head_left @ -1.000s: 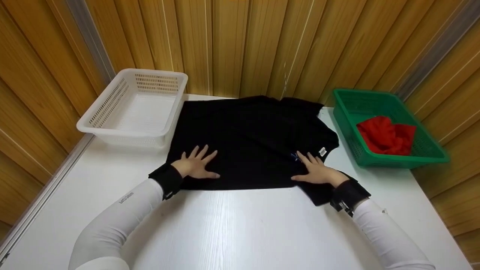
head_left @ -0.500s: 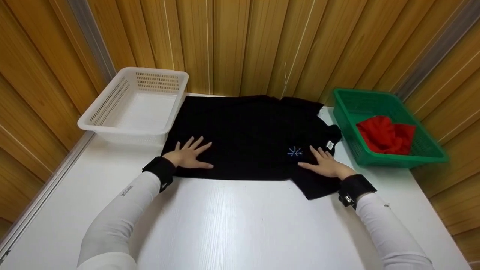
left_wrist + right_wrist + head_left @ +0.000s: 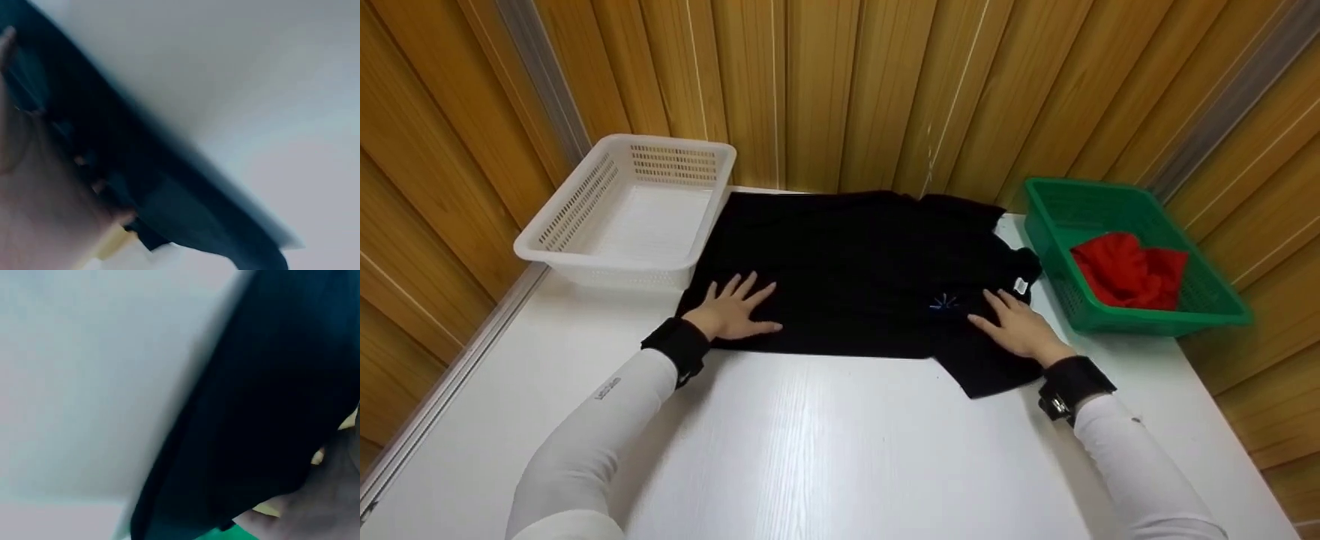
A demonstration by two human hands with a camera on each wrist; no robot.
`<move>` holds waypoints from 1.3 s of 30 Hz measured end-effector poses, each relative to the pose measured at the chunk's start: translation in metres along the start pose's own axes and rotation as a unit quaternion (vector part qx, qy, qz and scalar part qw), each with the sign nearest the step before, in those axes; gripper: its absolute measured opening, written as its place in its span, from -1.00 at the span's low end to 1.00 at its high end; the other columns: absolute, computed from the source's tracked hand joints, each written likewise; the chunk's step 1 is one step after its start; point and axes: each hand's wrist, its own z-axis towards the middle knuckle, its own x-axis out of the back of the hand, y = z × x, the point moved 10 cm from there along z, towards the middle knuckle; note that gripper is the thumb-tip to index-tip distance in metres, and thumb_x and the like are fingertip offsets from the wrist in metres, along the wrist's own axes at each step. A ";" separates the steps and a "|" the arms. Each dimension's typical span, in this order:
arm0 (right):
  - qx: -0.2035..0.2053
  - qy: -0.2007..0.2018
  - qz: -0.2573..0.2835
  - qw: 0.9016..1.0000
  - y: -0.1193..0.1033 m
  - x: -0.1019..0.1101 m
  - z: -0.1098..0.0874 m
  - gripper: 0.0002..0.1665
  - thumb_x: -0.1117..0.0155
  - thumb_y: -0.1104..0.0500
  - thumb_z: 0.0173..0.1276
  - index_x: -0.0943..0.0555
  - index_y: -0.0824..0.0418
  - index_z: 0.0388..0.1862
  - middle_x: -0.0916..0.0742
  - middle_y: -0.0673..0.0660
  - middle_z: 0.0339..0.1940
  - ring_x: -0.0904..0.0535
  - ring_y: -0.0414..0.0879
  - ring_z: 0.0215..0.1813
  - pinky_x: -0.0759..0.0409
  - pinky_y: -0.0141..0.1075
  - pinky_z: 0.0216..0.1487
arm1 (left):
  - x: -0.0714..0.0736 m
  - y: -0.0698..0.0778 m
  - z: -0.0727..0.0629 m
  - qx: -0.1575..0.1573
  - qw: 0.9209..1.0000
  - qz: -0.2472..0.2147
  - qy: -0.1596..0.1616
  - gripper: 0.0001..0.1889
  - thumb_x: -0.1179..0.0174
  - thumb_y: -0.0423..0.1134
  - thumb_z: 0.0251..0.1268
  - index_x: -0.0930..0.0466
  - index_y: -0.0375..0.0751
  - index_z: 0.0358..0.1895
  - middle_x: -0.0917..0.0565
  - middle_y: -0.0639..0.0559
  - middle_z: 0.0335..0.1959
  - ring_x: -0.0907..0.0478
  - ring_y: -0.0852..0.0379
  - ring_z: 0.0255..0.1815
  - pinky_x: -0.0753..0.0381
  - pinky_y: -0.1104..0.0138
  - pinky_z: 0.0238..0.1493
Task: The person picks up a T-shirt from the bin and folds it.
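A black short-sleeved T-shirt lies spread on the white table, its hem to the left and its neck to the right. A small blue starburst print shows on the chest and a white label inside the collar. My left hand rests on the shirt near the hem, fingers spread. Near the collar and the front sleeve, my right hand lies on the fabric with its fingers extended. The left wrist view has the shirt's dark edge beside the hand; the right wrist view has dark cloth alongside the palm.
At the back left stands a white plastic basket, touching or overlapping the shirt's hem corner in view. A green basket with a crumpled red cloth stands at the right. A wood-panelled wall closes off the back.
Both hands have moved slightly away from the body, the left also leftward and the right rightward. The shirt's near edge shifted back, the fabric looks flatter, and the blue print came into view.
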 end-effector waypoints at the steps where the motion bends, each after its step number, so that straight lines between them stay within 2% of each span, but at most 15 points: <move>1: 0.018 0.029 -0.012 0.999 -0.007 0.004 -0.003 -0.15 0.00 -0.24 0.60 -0.22 0.28 0.61 -0.32 0.51 0.57 -0.25 0.52 0.54 -0.29 0.40 0.46 | -0.002 0.002 -0.004 0.008 1.000 0.005 0.005 -0.13 0.11 0.34 0.53 0.16 0.04 0.70 0.20 -0.27 0.73 0.26 -0.39 0.73 0.26 -0.36 0.64; 4: 0.078 0.102 -0.025 0.991 -0.029 0.016 -0.017 -0.41 -0.23 -0.06 0.53 -0.50 0.25 0.38 -0.58 0.38 0.31 -0.53 0.38 0.29 -0.55 0.29 0.23 | -0.008 0.010 -0.018 0.028 0.999 0.014 0.007 -0.16 0.16 0.31 0.58 0.17 -0.04 0.70 0.18 -0.30 0.72 0.22 -0.41 0.72 0.19 -0.37 0.64; 6: 0.111 0.124 -0.027 0.986 -0.041 0.019 -0.026 -0.54 -0.36 0.01 0.44 -0.62 0.23 0.19 -0.67 0.27 0.15 -0.62 0.26 0.16 -0.64 0.20 0.09 | -0.010 0.015 -0.024 0.032 0.999 0.016 0.005 -0.15 0.16 0.30 0.58 0.17 -0.06 0.70 0.17 -0.30 0.72 0.22 -0.41 0.72 0.16 -0.35 0.64; 9: 0.133 0.101 -0.026 0.986 -0.051 0.013 -0.034 -0.51 -0.47 0.00 0.34 -0.66 0.23 0.13 -0.70 0.24 0.12 -0.66 0.23 0.14 -0.68 0.16 0.07 | -0.012 0.018 -0.029 0.032 0.999 0.021 -0.001 -0.14 0.17 0.32 0.58 0.20 -0.06 0.70 0.19 -0.29 0.72 0.23 -0.40 0.72 0.12 -0.30 0.67; 15: 0.137 0.024 -0.028 0.990 -0.051 -0.008 -0.040 -0.11 -0.49 -0.13 0.28 -0.48 0.33 0.44 -0.56 0.40 0.44 -0.49 0.39 0.43 -0.54 0.26 0.34 | -0.013 0.017 -0.029 0.032 0.999 0.017 -0.015 -0.13 0.18 0.31 0.58 0.24 -0.08 0.70 0.23 -0.31 0.72 0.25 -0.41 0.72 0.10 -0.24 0.69; 18: 0.136 0.018 -0.029 0.990 -0.051 -0.011 -0.045 -0.01 -0.49 -0.18 0.26 -0.40 0.33 0.50 -0.48 0.42 0.51 -0.39 0.42 0.51 -0.43 0.29 0.44 | -0.014 0.017 -0.030 0.032 0.999 0.012 -0.018 -0.12 0.18 0.31 0.58 0.25 -0.08 0.70 0.25 -0.31 0.72 0.26 -0.42 0.72 0.11 -0.24 0.69; 20: 0.134 0.030 -0.036 0.990 -0.052 -0.009 -0.050 0.00 -0.51 -0.17 0.25 -0.39 0.33 0.51 -0.48 0.42 0.50 -0.39 0.40 0.50 -0.45 0.28 0.43 | -0.013 0.018 -0.030 0.029 0.999 0.010 -0.016 -0.12 0.17 0.31 0.58 0.25 -0.08 0.70 0.25 -0.31 0.72 0.27 -0.42 0.72 0.12 -0.24 0.69; 22: 0.137 0.057 -0.055 0.987 -0.054 -0.003 -0.056 -0.06 -0.54 -0.13 0.23 -0.46 0.33 0.45 -0.54 0.41 0.42 -0.48 0.37 0.42 -0.54 0.23 0.35 | -0.013 0.019 -0.029 0.027 0.999 0.009 -0.015 -0.12 0.17 0.31 0.58 0.24 -0.08 0.70 0.24 -0.31 0.72 0.26 -0.42 0.72 0.11 -0.24 0.69; 25: 0.151 0.101 -0.091 0.979 -0.059 0.008 -0.067 -0.22 -0.62 -0.04 0.15 -0.60 0.33 0.26 -0.64 0.33 0.19 -0.62 0.23 0.18 -0.69 0.09 0.11 | -0.012 0.020 -0.030 0.026 1.000 0.009 -0.014 -0.13 0.17 0.31 0.58 0.23 -0.09 0.70 0.23 -0.32 0.72 0.26 -0.43 0.72 0.11 -0.25 0.69; 28: 0.159 0.120 -0.104 0.974 -0.061 0.014 -0.077 -0.37 -0.67 -0.02 0.06 -0.68 0.28 0.04 -0.64 0.20 -0.03 -0.61 0.08 -0.06 -0.70 -0.03 -0.13 | -0.011 0.022 -0.031 0.027 0.999 0.009 -0.015 -0.13 0.17 0.30 0.59 0.24 -0.09 0.70 0.24 -0.32 0.72 0.26 -0.43 0.72 0.11 -0.25 0.69; 30: 0.151 0.103 -0.089 0.979 -0.059 0.013 -0.080 -0.42 -0.69 -0.06 0.02 -0.68 0.22 -0.08 -0.63 0.12 -0.11 -0.58 0.00 -0.15 -0.67 -0.09 -0.21 | -0.010 0.022 -0.031 0.028 0.999 0.010 -0.016 -0.13 0.18 0.30 0.59 0.24 -0.09 0.70 0.24 -0.32 0.72 0.26 -0.43 0.72 0.11 -0.25 0.69; 34: 0.131 0.035 -0.049 0.990 -0.051 0.001 -0.080 -0.49 -0.66 -0.12 0.05 -0.70 0.15 -0.16 -0.65 0.03 -0.19 -0.60 -0.08 -0.20 -0.63 -0.15 -0.19 | -0.011 0.021 -0.031 0.028 0.999 0.010 -0.017 -0.13 0.18 0.31 0.59 0.24 -0.09 0.70 0.24 -0.32 0.72 0.26 -0.43 0.72 0.11 -0.25 0.68; 36: 0.133 0.017 -0.042 0.990 -0.050 -0.004 -0.079 -0.59 -0.61 -0.03 0.14 -0.72 0.16 -0.15 -0.70 0.04 -0.20 -0.64 -0.06 -0.18 -0.65 -0.12 -0.14 | -0.011 0.021 -0.030 0.029 0.999 0.009 -0.018 -0.13 0.18 0.31 0.59 0.24 -0.09 0.70 0.24 -0.31 0.72 0.26 -0.42 0.72 0.11 -0.25 0.69; 39: 0.156 0.020 -0.047 0.986 -0.052 -0.004 -0.077 -0.77 -0.52 0.16 0.25 -0.73 0.21 -0.15 -0.76 0.10 -0.19 -0.71 0.04 -0.13 -0.70 -0.04 -0.09 | -0.012 0.021 -0.029 0.028 0.999 0.007 -0.018 -0.13 0.17 0.31 0.58 0.25 -0.08 0.70 0.25 -0.30 0.72 0.27 -0.42 0.72 0.12 -0.24 0.69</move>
